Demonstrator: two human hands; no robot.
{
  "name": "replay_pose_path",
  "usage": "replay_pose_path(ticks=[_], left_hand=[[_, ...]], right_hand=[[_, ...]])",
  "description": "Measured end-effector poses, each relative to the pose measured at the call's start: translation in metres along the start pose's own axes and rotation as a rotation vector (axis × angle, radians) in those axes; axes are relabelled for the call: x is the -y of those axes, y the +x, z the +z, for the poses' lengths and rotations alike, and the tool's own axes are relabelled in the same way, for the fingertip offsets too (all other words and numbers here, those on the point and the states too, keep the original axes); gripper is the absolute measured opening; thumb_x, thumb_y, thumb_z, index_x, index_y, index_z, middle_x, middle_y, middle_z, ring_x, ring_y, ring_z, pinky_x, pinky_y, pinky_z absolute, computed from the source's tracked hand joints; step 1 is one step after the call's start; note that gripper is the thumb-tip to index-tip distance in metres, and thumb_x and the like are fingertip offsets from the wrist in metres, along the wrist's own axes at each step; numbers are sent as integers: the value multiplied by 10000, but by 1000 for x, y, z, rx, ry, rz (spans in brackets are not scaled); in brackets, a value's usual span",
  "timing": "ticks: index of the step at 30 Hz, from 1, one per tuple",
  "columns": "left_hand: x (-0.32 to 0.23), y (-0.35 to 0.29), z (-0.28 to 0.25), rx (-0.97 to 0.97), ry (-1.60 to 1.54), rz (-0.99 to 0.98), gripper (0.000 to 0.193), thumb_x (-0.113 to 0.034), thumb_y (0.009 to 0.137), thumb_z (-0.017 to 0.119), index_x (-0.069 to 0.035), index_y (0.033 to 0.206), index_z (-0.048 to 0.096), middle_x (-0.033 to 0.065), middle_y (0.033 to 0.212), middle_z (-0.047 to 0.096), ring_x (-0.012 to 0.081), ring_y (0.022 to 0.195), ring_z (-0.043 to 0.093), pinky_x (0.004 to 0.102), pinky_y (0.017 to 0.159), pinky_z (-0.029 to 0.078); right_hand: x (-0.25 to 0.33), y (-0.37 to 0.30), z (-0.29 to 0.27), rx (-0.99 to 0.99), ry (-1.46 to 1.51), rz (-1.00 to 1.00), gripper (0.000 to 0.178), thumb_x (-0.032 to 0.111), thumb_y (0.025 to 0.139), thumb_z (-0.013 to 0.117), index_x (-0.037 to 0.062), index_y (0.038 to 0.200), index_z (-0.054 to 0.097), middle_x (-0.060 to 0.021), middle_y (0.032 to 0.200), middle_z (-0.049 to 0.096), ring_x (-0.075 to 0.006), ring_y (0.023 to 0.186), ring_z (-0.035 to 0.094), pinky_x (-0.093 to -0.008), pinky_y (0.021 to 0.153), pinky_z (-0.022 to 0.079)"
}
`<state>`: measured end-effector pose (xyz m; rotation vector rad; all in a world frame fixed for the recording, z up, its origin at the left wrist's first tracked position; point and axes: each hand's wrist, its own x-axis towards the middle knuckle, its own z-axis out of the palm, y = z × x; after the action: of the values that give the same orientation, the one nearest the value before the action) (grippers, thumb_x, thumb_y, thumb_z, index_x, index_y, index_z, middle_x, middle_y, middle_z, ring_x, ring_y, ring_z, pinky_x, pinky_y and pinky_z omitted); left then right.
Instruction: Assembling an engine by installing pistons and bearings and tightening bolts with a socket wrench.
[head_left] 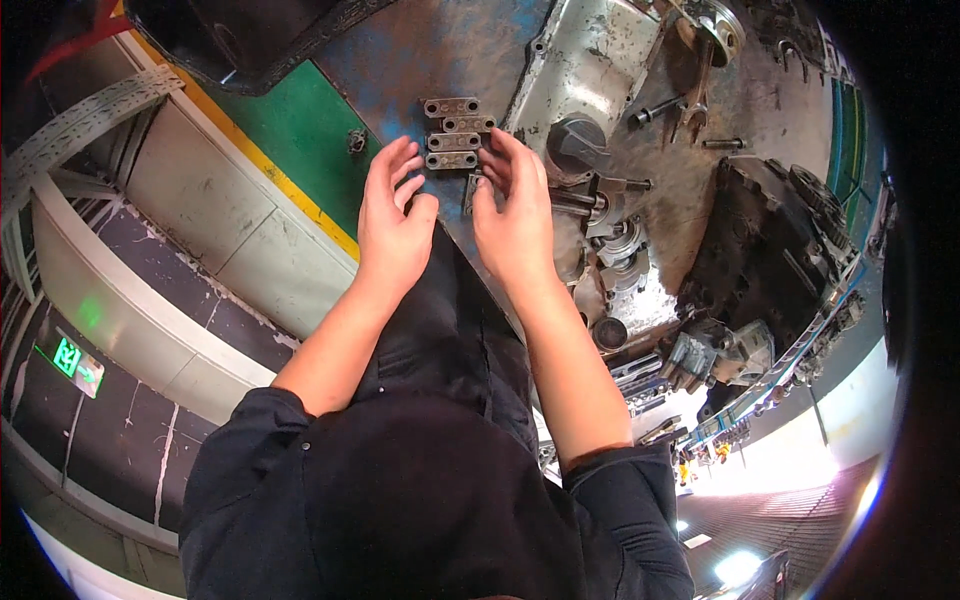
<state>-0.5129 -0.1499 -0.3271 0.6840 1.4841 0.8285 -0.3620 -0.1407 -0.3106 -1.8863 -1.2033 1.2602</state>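
Watching remotely, I see left hand (396,222) and right hand (518,208) apart, loosely curled beside the blocks (455,142) — one careless nudge could push some off the worktop (425,55).

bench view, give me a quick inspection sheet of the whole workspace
surface: metal bench, stained, patches of worn blue
job's things: four drilled metal blocks in a row, the second from the far end shifted right
clutter: pale cover, piston, loose bolt, dark engine part
hands: left hand and right hand open, fingers curved, either side of the row's near end; contact unclear
cables: nothing seen
surroundings: green floor, yellow stripe, lit green sign
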Motion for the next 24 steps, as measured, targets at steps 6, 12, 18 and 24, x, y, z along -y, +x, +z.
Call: replay_pose_path(ticks=[6,12,18,24], left_hand=[[-4,6,-4,48,36,-11,641,49,930,566,18,1560,456,174,1559,534,297,1444,537,428,1211,445],[-5,7,-6,102,93,-4,617,62,919,543,32,1533,492,165,1542,557,288,1439,542,424,1204,450],[-13,11,-9,108,107,-88,641,72,897,531,28,1536,503,153,1553,563,275,1445,543,409,1189,463],[-25,12,-5,93,125,-28,679,58,900,538,17,1574,467,160,1573,545,282,1460,532,411,1193,460]], right_hand=[[0,-1,3,-19,-10,-19,532,-77,953,631,-35,1470,514,-238,1358,603,-378,1270,658,-455,1091,541],[-2,-1,9,-10,-61,-23,533,-56,958,639,-35,1475,513,-250,1351,631,-389,1272,658,-462,1094,533],[4,4,1,25,95,95,536,-53,953,640,-40,1473,512,-259,1357,632,-391,1280,654,-469,1097,532],[18,7,-1,-30,-205,-72,563,-54,949,612,-76,1491,461,-312,1385,593,-480,1312,597,-505,1142,487]])
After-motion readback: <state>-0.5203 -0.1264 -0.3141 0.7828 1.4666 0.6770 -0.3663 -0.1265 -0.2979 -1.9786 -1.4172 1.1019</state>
